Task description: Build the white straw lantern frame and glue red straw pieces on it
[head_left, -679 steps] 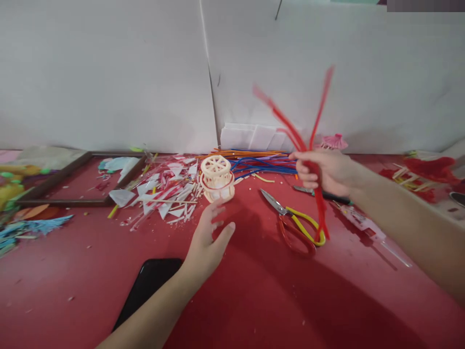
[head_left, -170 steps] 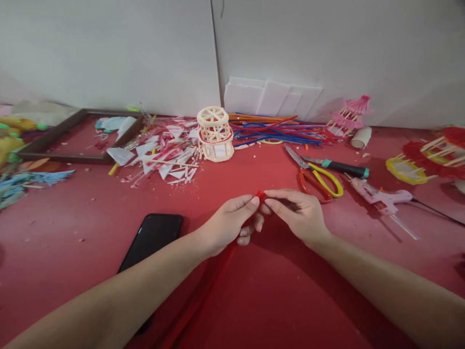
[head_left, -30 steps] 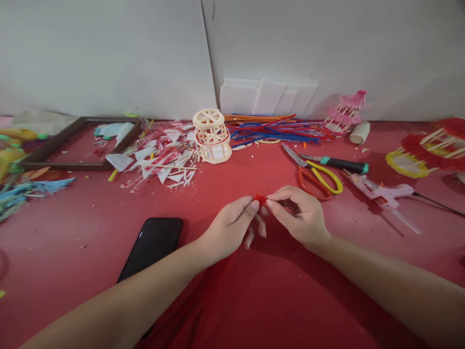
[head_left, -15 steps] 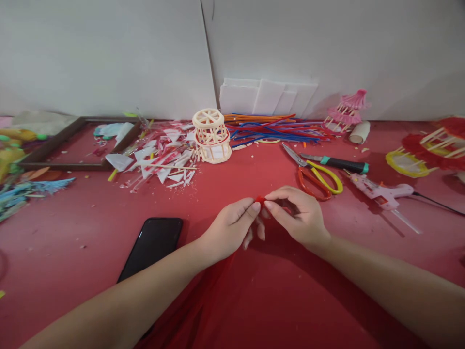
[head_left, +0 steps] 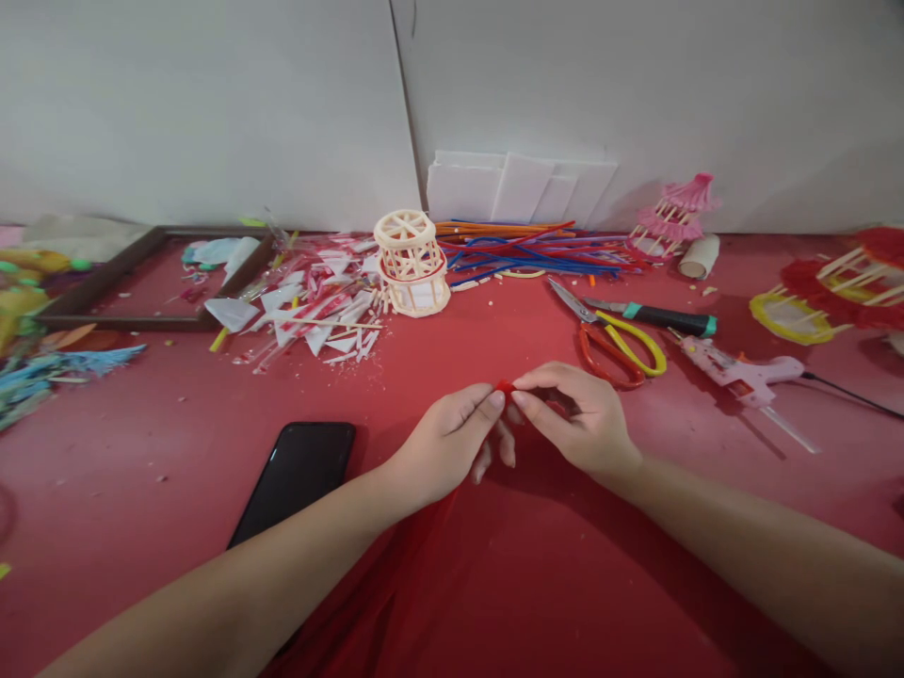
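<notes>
Between both hands is a small red strip [head_left: 504, 387], paper or ribbon-like; its exact material is unclear. My left hand [head_left: 446, 438] pinches its left end between thumb and forefinger, the other fingers curled below. From the right, my right hand [head_left: 585, 419] pinches the other end with thumb and fingertips. Long red strands [head_left: 406, 556] trail under my left wrist toward the front edge, barely standing out from the red tabletop [head_left: 551, 584]. Beyond the hands stands a cream lattice cylinder [head_left: 413, 264] with a red band round its middle.
Scissors [head_left: 614, 344], a utility knife [head_left: 668, 318] and a glue gun [head_left: 749, 372] lie at right. A phone [head_left: 297, 476] lies by my left forearm. Behind are scraps [head_left: 325, 306], coloured pipe cleaners [head_left: 523, 252], a frame [head_left: 134, 323] and a pink tiered model [head_left: 674, 221].
Hardly anything differs. Both hands keep their pinch on the red strip, and my right fingertips have shifted very slightly left.
</notes>
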`<state>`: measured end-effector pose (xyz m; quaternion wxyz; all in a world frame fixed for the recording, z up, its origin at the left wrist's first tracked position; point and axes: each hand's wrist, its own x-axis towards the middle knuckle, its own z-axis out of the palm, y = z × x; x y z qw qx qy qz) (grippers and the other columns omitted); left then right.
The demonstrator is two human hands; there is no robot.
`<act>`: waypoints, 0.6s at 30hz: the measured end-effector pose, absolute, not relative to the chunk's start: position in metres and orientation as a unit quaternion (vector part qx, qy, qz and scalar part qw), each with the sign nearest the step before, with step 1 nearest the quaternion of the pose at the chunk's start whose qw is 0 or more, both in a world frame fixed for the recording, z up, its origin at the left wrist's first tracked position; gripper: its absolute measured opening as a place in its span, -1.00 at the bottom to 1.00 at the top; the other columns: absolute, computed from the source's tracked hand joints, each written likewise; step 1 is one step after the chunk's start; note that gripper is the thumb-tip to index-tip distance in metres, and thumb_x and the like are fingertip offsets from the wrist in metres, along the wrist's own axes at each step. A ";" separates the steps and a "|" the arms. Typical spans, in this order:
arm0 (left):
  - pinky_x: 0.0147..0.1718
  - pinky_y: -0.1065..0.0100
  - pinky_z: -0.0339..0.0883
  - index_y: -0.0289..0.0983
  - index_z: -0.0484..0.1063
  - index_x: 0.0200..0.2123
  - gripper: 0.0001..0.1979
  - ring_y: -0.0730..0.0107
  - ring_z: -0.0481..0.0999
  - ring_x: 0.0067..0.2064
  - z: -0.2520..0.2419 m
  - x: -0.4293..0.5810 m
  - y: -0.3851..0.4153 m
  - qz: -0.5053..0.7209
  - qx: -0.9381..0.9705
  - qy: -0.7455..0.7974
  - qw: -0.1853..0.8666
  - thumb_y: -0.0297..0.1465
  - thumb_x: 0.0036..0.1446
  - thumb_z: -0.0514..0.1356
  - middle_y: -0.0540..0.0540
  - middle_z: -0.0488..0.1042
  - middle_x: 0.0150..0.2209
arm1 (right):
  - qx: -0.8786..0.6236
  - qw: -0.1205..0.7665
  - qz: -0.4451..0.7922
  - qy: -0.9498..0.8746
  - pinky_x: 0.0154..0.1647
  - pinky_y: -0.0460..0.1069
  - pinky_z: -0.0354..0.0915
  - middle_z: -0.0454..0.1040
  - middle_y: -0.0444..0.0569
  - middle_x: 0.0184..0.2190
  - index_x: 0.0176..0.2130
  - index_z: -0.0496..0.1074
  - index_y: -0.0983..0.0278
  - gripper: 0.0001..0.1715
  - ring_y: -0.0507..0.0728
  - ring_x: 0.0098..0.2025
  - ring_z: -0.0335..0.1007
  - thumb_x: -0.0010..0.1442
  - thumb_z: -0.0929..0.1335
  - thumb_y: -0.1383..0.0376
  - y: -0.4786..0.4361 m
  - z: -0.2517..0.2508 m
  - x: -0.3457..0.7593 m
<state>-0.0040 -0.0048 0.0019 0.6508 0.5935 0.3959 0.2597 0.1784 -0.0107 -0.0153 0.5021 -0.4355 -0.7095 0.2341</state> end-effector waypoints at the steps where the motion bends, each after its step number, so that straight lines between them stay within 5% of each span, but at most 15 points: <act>1: -0.68 0.57 0.15 -0.29 0.32 -0.31 -0.64 0.66 0.28 -0.70 0.002 -0.004 -0.005 0.260 0.593 0.395 0.652 -0.16 0.40 -0.06 0.04 0.47 -0.54 | -0.433 0.503 0.233 -0.711 -0.39 -0.12 0.40 0.58 -0.11 -0.37 -0.25 0.50 0.21 -0.95 0.00 -0.35 0.50 0.23 0.40 0.32 -0.010 -0.016 0.179; 18: -0.69 0.55 0.13 -0.25 0.26 -0.39 -0.64 0.62 0.25 -0.71 0.004 -0.003 -0.004 0.240 0.604 0.420 0.633 -0.19 0.39 -0.09 0.08 0.41 -0.61 | -0.430 0.504 0.284 -0.693 -0.36 -0.07 0.43 0.57 -0.07 -0.37 -0.28 0.50 0.22 -0.93 0.04 -0.34 0.50 0.23 0.41 0.26 -0.008 -0.021 0.179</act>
